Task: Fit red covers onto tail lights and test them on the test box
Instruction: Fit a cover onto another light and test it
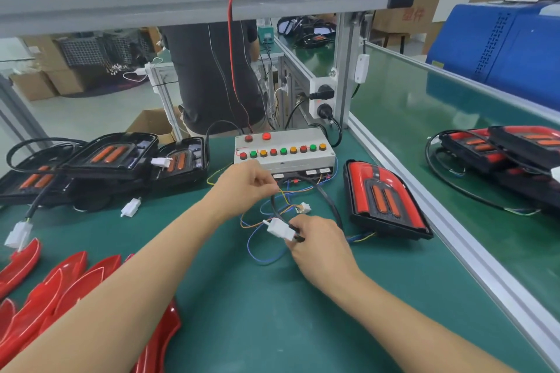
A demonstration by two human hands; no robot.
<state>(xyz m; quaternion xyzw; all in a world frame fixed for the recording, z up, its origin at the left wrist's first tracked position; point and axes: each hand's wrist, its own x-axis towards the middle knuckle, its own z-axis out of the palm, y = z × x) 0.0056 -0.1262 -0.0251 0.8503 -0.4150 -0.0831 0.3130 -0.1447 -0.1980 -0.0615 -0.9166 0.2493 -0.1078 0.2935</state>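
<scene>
Right hand (pixel 318 247) pinches the white connector (pixel 280 228), left hand (pixel 245 183) pinches thin wires (pixel 285 195) near the test box (pixel 285 150).

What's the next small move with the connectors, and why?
Probably bring the white plug pinched in the right hand to the small connector on the wires the left hand pinches; they lie apart, and the covered tail light waits by the test box.

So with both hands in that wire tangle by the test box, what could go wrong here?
The left hand pinches thin wires at the test box; a tug might strain them. The right hand holds the white connector among loose loops, so it could snag. The covered tail light lies near the bench rail.
</scene>
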